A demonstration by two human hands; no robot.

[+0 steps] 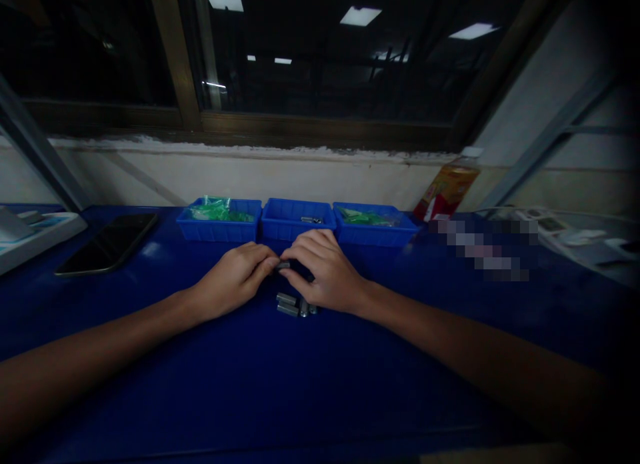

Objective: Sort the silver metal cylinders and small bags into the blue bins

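Observation:
Over the middle of the blue table, my left hand (pixel 240 277) and my right hand (pixel 325 271) meet at the fingertips. Both are closed in a pinch on a small grey metal piece (pixel 283 265), mostly covered by the fingers; its exact kind does not show. Just below my right hand, several short silvery metal pieces (pixel 287 304) lie on the table, some side by side. Behind my hands, the middle blue bin (pixel 295 229) holds a few similar shiny metal pieces (pixel 311 219).
A left blue bin (pixel 215 232) and a right blue bin (pixel 375 235) hold green-tinted plastic bags. A phone (pixel 107 244) lies at the left, beside a white device (pixel 40 231). At the right, a drink bottle (pixel 450 184) stands by the wall. White items (pixel 565 231) lie beyond it.

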